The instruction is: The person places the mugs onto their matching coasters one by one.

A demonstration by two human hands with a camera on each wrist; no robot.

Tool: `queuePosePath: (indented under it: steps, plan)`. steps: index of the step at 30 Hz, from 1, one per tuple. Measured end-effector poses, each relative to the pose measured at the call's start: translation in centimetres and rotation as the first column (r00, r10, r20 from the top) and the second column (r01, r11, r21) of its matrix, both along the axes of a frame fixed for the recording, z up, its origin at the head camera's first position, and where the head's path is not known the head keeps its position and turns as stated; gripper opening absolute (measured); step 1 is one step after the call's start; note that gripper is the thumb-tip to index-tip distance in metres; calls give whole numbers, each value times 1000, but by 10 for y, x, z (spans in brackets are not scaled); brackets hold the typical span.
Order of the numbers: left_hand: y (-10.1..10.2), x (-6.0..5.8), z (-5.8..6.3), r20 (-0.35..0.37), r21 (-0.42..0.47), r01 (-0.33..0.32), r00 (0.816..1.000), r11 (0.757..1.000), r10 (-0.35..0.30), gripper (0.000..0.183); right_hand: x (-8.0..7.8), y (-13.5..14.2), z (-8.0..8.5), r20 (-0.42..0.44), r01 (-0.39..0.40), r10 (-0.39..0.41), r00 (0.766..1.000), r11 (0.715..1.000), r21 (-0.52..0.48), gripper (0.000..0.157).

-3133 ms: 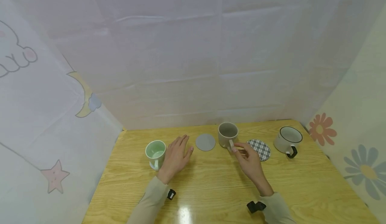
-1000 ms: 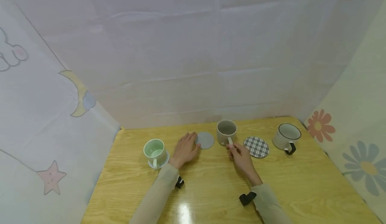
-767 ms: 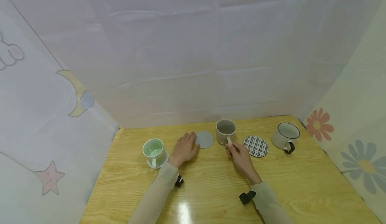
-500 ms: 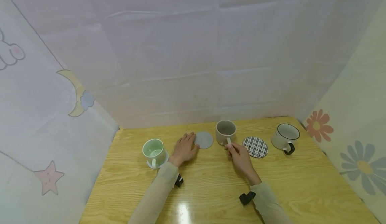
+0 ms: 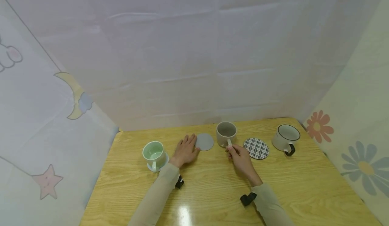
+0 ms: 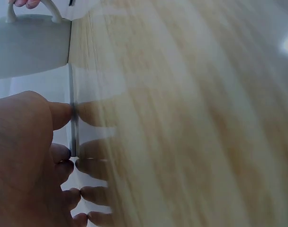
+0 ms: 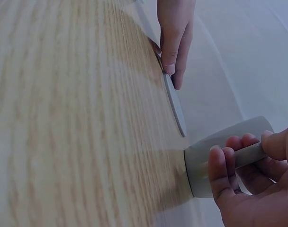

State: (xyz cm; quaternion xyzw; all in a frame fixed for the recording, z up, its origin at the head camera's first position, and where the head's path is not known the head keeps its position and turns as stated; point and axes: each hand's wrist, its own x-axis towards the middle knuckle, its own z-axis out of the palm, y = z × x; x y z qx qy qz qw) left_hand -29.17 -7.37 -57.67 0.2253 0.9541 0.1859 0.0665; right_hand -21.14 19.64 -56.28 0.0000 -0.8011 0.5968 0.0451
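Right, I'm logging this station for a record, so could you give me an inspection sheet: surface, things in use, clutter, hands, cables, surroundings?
Surface: wood-grain table, glossy.
Things in use: grey mug upright on the table beside the grey coaster, not on it.
Clutter: green mug on a pale coaster; plaid coaster with nothing on it; white mug with black handle and rim.
Left hand: fingers touch the grey coaster's edge.
Right hand: holds the grey mug's handle.
Cables: nothing seen.
Surroundings: creased pale backdrop behind the table, printed panels at both sides.
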Motion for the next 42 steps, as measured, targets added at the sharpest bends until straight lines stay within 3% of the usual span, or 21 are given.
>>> queuePosePath:
  steps: [14, 27, 33, 42]
  plan:
    - [0, -3, -4, -7, -23, 28, 1000, 999, -28, 67, -1, -2, 3, 1, -23, 23, 1000, 1000, -13, 36]
    - [-1, -16, -24, 22, 34, 51, 998, 998, -51, 70, -2, 2, 10, 89, -9, 14, 996, 998, -55, 39]
    - [-2, -15, -20, 12, 55, 48, 999, 997, -49, 71, -4, 2, 14, 119, -27, 37, 992, 996, -90, 44]
    - [1, -5, -5, 14, 71, 50, 999, 996, -51, 68, -5, 2, 5, 85, -12, 19, 996, 997, -79, 42]
